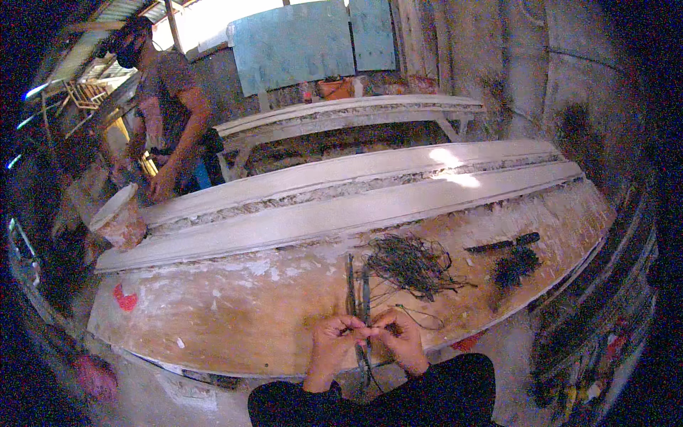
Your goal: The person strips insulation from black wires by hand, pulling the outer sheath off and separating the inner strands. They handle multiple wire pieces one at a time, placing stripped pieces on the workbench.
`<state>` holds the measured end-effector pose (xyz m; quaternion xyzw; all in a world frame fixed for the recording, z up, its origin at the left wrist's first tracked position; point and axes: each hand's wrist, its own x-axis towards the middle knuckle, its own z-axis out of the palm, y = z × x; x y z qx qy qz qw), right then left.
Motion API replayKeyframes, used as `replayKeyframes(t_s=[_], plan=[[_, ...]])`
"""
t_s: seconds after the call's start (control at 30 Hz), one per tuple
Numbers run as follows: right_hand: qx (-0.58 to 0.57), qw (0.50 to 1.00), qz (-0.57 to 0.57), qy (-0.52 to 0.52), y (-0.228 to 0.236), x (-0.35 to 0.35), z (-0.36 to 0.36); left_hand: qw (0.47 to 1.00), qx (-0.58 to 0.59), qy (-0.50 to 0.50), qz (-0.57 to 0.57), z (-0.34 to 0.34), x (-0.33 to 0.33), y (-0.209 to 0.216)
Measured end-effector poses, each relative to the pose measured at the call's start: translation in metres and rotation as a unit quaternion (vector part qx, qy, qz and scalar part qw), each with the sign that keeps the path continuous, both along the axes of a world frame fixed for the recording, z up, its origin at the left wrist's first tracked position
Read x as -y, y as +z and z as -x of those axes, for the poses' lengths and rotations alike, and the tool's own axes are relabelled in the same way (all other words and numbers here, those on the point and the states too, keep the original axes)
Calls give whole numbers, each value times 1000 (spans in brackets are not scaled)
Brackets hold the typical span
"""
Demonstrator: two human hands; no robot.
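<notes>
Low in the middle, my left hand (333, 344) and my right hand (401, 340) meet at their fingertips over thin dark sticks (366, 292) lying on the board. Both hands are closed in a pinch. A dark cord (431, 326) loops out beside my right hand, which appears to grip it. What my left fingertips hold is too small to make out. Just beyond my hands lies a tangled heap of dark cord (413, 265), with strands trailing toward my fingers. To the right rest a knife (502, 243) with a black handle and a dark fuzzy clump (516, 267).
The board-topped table (213, 320) has long pale strips (313, 226) along its far side. A crusted bucket (119, 218) stands at the left end, near a masked person (171, 107) at work. A pale bench (356, 114) is behind, and a red scrap (125, 297) lies left.
</notes>
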<state>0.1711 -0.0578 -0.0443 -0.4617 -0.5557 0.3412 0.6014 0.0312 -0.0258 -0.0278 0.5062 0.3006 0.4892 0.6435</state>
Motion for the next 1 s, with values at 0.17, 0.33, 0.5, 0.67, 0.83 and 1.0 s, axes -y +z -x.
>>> replayKeyframes(t_s=[0.17, 0.33, 0.5, 0.67, 0.83, 1.0], plan=[[107, 971, -192, -99, 12, 5, 14, 973, -202, 29, -112, 6, 2, 11], [110, 967, -212, -92, 9, 6, 25, 993, -111, -24, -20, 14, 0, 10], [109, 983, -145, -16, 10, 11, 21, 991, -108, -47, -57, 19, -5, 5], [136, 973, -186, -32, 13, 11, 19, 990, -120, -54, -59, 19, -4, 8], [110, 976, -177, -68, 11, 15, 22, 992, -90, -79, -50, 20, -3, 12], [121, 971, -187, -90, 11, 13, 24, 995, -85, -6, -53, 11, -1, 9]])
